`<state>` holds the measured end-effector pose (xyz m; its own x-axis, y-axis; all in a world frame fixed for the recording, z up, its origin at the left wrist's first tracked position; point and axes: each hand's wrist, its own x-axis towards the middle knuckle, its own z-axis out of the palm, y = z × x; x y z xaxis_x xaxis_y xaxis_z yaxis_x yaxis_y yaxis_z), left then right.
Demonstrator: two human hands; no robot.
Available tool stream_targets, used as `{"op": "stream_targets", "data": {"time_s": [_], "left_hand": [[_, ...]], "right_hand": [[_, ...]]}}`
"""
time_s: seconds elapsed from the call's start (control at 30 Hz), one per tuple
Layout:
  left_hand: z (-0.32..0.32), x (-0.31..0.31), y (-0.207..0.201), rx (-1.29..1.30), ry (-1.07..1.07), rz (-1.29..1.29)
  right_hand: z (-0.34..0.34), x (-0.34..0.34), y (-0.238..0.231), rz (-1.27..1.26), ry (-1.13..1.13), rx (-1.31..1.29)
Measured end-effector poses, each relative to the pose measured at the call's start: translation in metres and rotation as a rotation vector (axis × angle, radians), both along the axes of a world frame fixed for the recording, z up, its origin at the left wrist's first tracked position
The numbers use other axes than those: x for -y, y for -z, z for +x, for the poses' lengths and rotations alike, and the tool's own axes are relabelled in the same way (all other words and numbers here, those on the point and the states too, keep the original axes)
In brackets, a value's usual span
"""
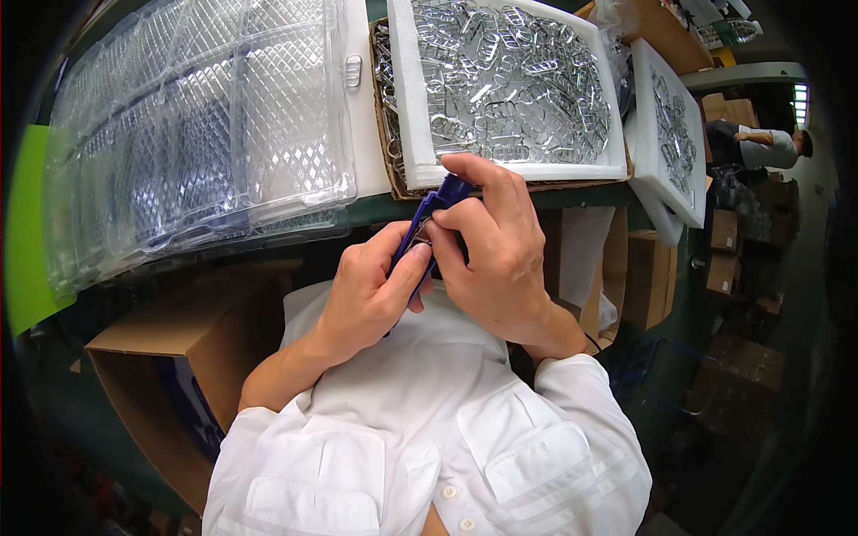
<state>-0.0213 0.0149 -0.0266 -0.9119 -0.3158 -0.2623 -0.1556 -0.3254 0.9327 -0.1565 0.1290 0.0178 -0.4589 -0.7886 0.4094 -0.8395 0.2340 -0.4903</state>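
Observation:
In front of my chest, my left hand (362,284) is closed around a long, narrow dark blue plastic piece (453,189), held at a slant with its wider end up and to the right. My right hand (497,250) pinches a small shiny metal piece (424,229) against the blue piece with thumb and index finger; its exact shape is partly hidden. The left thumb presses close beside the metal piece. Just beyond my hands, a white foam tray (527,170) holds a heap of flat metal buckle-like frames (500,80).
Stacked clear plastic blister trays (197,116) cover the bench at left, with one loose metal frame (353,71) beside them. A second foam tray (643,143) tilts at right. Cardboard boxes (170,330) stand below the bench. Another person (769,147) is far right.

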Motion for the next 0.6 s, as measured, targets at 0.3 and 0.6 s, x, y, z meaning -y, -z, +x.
{"op": "stream_targets", "data": {"time_s": [0.3,0.6], "left_hand": [[0.005,-0.001,0.001,-0.037,-0.012,-0.199],[-0.003,0.001,0.003,0.036,-0.021,-0.023]], "right_hand": [[0.005,-0.003,0.020,-0.168,0.026,0.791],[-0.004,0.000,0.029,-0.090,0.055,0.879]]}}
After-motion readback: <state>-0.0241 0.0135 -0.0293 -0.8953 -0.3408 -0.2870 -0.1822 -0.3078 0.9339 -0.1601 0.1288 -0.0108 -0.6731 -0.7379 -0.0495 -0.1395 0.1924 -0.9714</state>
